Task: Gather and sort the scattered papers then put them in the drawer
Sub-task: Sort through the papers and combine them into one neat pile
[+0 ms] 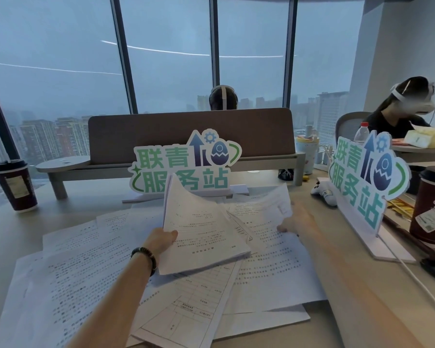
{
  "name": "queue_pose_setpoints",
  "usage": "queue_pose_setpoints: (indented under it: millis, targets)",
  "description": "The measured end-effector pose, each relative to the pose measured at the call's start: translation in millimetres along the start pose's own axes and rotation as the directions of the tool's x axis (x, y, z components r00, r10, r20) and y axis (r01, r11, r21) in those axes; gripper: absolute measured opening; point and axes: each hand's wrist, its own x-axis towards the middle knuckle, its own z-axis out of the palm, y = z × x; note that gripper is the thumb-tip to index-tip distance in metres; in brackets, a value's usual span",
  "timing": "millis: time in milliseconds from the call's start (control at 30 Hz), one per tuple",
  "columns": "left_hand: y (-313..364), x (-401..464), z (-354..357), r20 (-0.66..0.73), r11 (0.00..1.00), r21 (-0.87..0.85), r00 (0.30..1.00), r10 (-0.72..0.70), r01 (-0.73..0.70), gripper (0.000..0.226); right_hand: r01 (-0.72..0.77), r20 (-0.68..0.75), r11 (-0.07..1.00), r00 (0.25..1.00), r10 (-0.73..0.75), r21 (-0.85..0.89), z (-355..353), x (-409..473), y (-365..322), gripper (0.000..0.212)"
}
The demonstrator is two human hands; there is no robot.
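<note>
Fingers of the left hand (161, 241) pinch a stack (199, 229) of sheets, tilted up above loose papers (86, 267) spread over the desk (0, 234). Further right, the right hand (298, 219) grips one sheet (266, 209), lifting its edge.

light: dim, blue-grey daylight from windows (166, 54) | glare: reflected streaks on glass | shadows: weak | edges: curved distortion | focus: slightly soft

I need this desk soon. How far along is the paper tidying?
Early. Done: a small stack of white printed sheets gathered in the left hand. In hand: the right hand grips another sheet. Left: many loose printed pages cover the beige desk; no drawer visible.
</note>
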Motion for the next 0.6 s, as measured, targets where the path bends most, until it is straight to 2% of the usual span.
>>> queue_pose_setpoints:
  millis: [233,367,467,533,600]
  targets:
    - [4.2,-3.7,-8.7,0.043,0.986,-0.162,0.999,-0.021,0.028,0.029,0.090,-0.146,0.993,0.984,-0.101,-0.074,-2.3,-3.5,4.4,0.035]
    - [4.1,-5.4,-9.1,0.078,0.983,-0.179,0.997,-0.028,0.041,0.031,0.072,-0.195,0.997,0.978,-0.077,-0.035,-2.4,-5.2,3.8,0.034]
    - [2.7,-4.4,-7.6,0.096,0.985,-0.168,0.995,-0.028,0.044,0.033,0.012,-0.072,0.997,0.997,-0.018,-0.082,-5.8,-1.5,-0.3,0.028]
    - [2.6,-4.3,-6.8,0.102,0.986,-0.163,0.995,-0.021,0.038,0.031,-0.004,0.005,0.995,1.000,0.004,-0.095,-9.0,-0.8,-2.7,0.029]
    - [1.7,-3.0,-6.2,0.114,0.985,-0.169,0.993,-0.013,0.033,0.030,0.008,0.021,0.997,1.000,-0.006,-0.074,-10.5,0.7,-1.4,0.035]
